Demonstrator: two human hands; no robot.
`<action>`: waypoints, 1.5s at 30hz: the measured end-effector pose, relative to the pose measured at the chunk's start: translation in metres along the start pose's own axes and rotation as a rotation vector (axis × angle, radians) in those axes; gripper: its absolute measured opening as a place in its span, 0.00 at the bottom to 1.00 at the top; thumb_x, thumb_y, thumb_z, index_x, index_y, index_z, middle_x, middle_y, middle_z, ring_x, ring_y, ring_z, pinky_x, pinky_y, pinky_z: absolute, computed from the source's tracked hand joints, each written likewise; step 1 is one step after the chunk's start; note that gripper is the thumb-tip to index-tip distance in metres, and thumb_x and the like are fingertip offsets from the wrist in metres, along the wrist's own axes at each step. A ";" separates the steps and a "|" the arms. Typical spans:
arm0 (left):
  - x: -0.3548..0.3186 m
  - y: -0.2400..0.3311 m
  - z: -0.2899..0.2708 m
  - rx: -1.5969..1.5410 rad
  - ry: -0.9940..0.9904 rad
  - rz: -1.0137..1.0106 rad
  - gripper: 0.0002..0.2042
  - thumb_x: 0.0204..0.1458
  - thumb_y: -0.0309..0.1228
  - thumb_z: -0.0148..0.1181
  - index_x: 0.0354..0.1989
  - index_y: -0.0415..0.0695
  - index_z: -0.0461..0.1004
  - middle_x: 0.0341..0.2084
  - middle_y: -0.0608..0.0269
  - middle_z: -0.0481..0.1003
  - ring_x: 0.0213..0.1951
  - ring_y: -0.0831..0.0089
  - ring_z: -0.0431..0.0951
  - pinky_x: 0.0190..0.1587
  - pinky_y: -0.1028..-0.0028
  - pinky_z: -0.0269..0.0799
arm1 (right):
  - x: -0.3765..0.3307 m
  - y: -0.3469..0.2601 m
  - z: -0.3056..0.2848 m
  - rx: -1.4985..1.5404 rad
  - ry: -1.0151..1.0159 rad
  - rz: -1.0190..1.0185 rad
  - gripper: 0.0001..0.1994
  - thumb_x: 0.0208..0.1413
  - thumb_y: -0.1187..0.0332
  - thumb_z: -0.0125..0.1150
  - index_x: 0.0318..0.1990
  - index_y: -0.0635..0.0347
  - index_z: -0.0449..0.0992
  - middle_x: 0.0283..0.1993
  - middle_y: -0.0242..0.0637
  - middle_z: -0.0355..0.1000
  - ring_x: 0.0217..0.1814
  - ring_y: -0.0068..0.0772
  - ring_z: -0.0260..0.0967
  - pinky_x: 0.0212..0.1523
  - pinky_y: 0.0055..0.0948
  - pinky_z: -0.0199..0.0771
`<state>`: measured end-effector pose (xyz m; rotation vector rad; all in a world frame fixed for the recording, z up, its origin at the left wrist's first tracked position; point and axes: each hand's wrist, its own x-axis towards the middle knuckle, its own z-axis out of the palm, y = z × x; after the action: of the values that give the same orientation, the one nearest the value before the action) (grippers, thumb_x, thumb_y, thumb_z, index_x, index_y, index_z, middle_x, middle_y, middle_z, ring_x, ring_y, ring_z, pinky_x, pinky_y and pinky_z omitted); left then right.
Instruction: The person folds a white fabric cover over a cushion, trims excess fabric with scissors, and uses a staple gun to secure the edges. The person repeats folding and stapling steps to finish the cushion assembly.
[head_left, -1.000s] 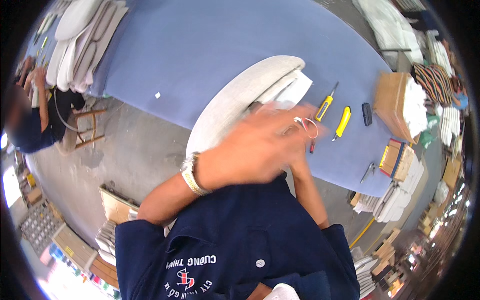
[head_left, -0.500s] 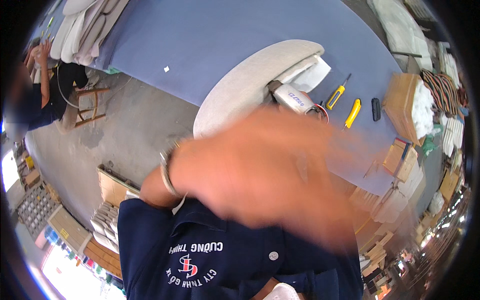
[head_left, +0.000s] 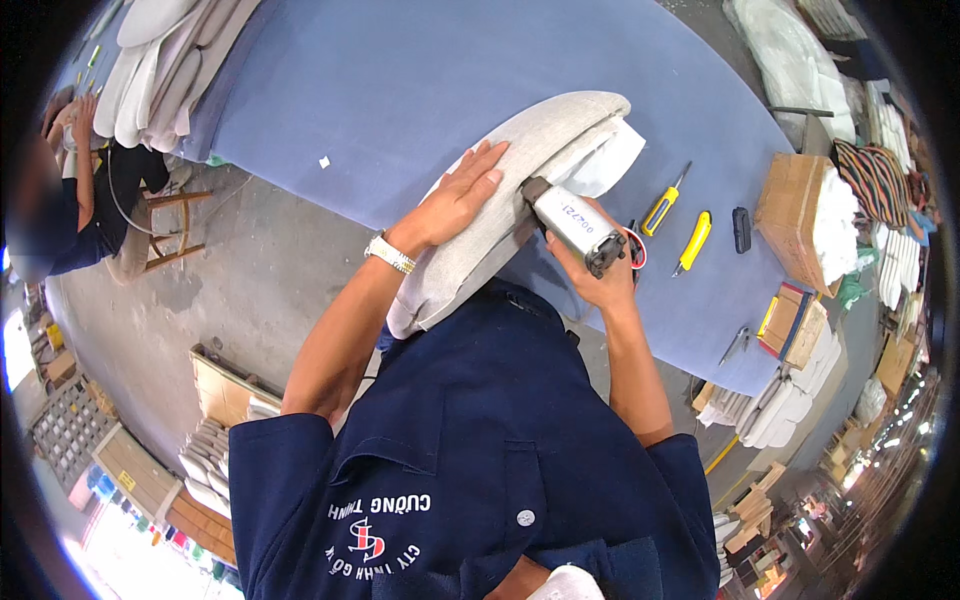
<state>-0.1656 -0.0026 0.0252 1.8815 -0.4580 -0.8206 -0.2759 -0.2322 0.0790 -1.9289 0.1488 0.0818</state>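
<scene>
1. Newly changed: the left hand (head_left: pixel 455 203), a blur hiding the near end of the upholstered pad (head_left: pixel 492 222) half a second earlier, had settled on the pad's pale fabric face. The silver tool (head_left: pixel 578 222) had kept its place at the pad's right side.

2. Meaning (judgement): the pad now appeared steadied from its left while the tool was presented at its right, so both hands seemed engaged on the same piece.

3. Left hand state: laid flat, fingers extended toward the pad's far end, gripping nothing. The pad was directly beneath the palm and fingers.

4. Right hand (head_left: pixel 600 280) state: closed around the silver tool from below, right of the pad; most finger detail was hidden by the tool body. The pad was just beyond the tool's dark nose, to the hand's left; firm contact could not be confirmed.

5. Pad position: tilted, far end over the table (head_left: pixel 360 90), near end reaching past the table edge toward the navy shirt (head_left: pixel 480 420). A white flap (head_left: pixel 610 165) projected from its right side.

6. Right of the pad: a yellow screwdriver (head_left: pixel 660 212), then a yellow cutter (head_left: pixel 692 243), both lying unheld.
</scene>
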 end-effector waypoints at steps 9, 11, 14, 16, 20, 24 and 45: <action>-0.018 0.042 0.011 0.392 0.127 0.010 0.41 0.64 0.42 0.59 0.79 0.39 0.44 0.75 0.34 0.53 0.76 0.39 0.51 0.76 0.52 0.53 | 0.012 -0.008 -0.001 -0.009 0.014 -0.096 0.25 0.48 0.73 0.71 0.56 0.66 0.78 0.50 0.49 0.82 0.52 0.44 0.83 0.52 0.31 0.80; -0.019 0.049 0.012 0.422 0.133 -0.045 0.42 0.62 0.38 0.61 0.78 0.37 0.43 0.73 0.32 0.55 0.75 0.39 0.54 0.75 0.53 0.56 | 0.008 -0.003 0.000 -0.041 0.025 -0.099 0.24 0.50 0.75 0.71 0.56 0.69 0.77 0.50 0.47 0.82 0.51 0.36 0.81 0.53 0.30 0.78; -0.017 0.042 0.012 0.460 0.135 -0.048 0.42 0.62 0.42 0.61 0.77 0.34 0.45 0.74 0.34 0.55 0.74 0.38 0.56 0.71 0.50 0.62 | 0.007 -0.001 -0.001 -0.089 0.017 -0.140 0.24 0.51 0.75 0.72 0.57 0.71 0.77 0.51 0.47 0.82 0.51 0.35 0.81 0.54 0.30 0.78; -0.018 0.041 0.012 0.473 0.133 -0.051 0.43 0.62 0.42 0.62 0.77 0.34 0.45 0.74 0.34 0.56 0.74 0.38 0.56 0.71 0.50 0.62 | 0.006 -0.004 -0.003 -0.092 0.003 -0.164 0.24 0.51 0.75 0.72 0.57 0.72 0.78 0.52 0.49 0.81 0.51 0.37 0.82 0.54 0.31 0.78; -0.017 0.043 0.012 0.441 0.141 -0.041 0.44 0.60 0.40 0.64 0.77 0.34 0.45 0.74 0.33 0.55 0.75 0.39 0.55 0.70 0.47 0.62 | 0.004 -0.008 -0.006 -0.097 -0.034 -0.178 0.25 0.51 0.74 0.72 0.58 0.72 0.77 0.54 0.51 0.81 0.54 0.39 0.82 0.55 0.31 0.78; -0.020 0.051 0.019 0.433 0.150 -0.092 0.45 0.57 0.35 0.66 0.77 0.33 0.44 0.74 0.32 0.54 0.75 0.39 0.55 0.70 0.47 0.62 | 0.001 -0.017 -0.010 -0.089 -0.099 -0.070 0.26 0.51 0.76 0.71 0.59 0.71 0.76 0.54 0.49 0.81 0.53 0.37 0.81 0.55 0.30 0.77; -0.017 0.053 0.030 0.446 0.199 -0.141 0.47 0.49 0.26 0.70 0.76 0.32 0.47 0.74 0.35 0.55 0.76 0.41 0.54 0.72 0.42 0.59 | -0.001 -0.024 0.000 -0.131 -0.099 -0.023 0.25 0.50 0.76 0.70 0.58 0.69 0.76 0.53 0.47 0.80 0.52 0.37 0.81 0.55 0.30 0.78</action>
<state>-0.1973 -0.0343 0.0702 2.4046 -0.4100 -0.6478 -0.2736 -0.2235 0.1013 -2.0516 0.0557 0.1749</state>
